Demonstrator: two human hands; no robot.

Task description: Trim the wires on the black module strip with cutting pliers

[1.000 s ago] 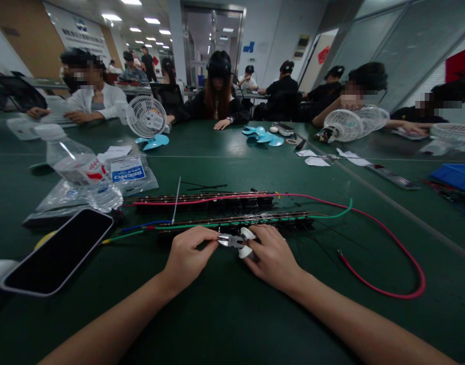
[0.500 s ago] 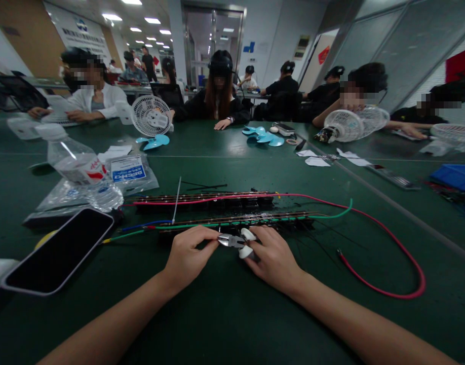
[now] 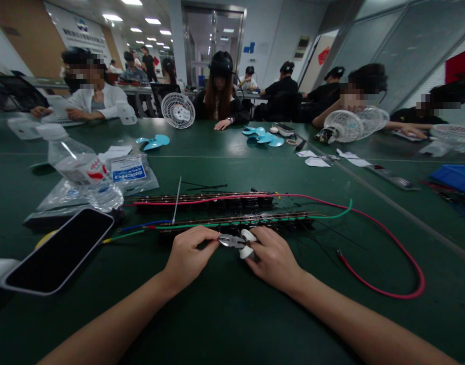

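Observation:
My right hand [image 3: 276,258] is wrapped round the white-handled diagonal cutters [image 3: 230,241], whose metal jaws point left. At the jaw tips, the thumb and forefinger of my left hand [image 3: 189,253] are pinched together; what they hold, if anything, is too small to make out. Just beyond both hands lies the nearer black strip [image 3: 293,221], with a green wire [image 3: 202,226] running along it. Behind it, the farther black strip [image 3: 251,202] has a red cable [image 3: 312,196] along it that loops round to the right. A pale cable tie [image 3: 177,200] stands up from the nearer strip.
To the left are a phone [image 3: 60,253], a plastic bottle [image 3: 75,162] and a clear bag with a blue label [image 3: 128,170]. Black cable ties [image 3: 204,186] lie beyond the strips. Across the table are blue fan blades [image 3: 154,142], a white fan grille [image 3: 178,110] and several people.
Across the table, a white fan grille has shifted right and turned. My hands and the cutters have hardly moved.

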